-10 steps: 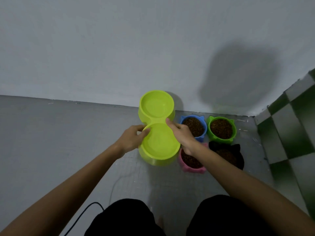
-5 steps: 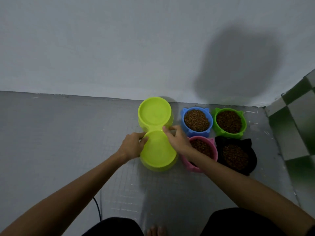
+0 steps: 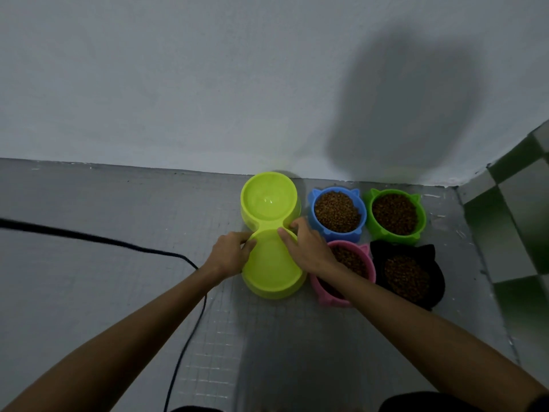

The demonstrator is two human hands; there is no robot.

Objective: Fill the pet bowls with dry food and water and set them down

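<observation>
A lime-green double bowl (image 3: 271,269) sits on the grey floor by the wall, with clear water in both wells. My left hand (image 3: 230,254) grips its narrow waist from the left. My right hand (image 3: 306,248) holds the waist from the right, thumb on the rim. To the right stand several cat-eared bowls full of brown dry food: a blue one (image 3: 337,212), a green one (image 3: 395,215), a pink one (image 3: 353,263) partly under my right forearm, and a black one (image 3: 408,278).
A white wall (image 3: 208,84) runs just behind the bowls. A green-and-white checkered wall (image 3: 523,227) closes the right side. A black cable (image 3: 184,346) crosses the floor on the left and runs toward me.
The double bowl has come down from mid-air onto the floor beside the food bowls. Both hands stayed on its waist. The cable has come into view on the left.
</observation>
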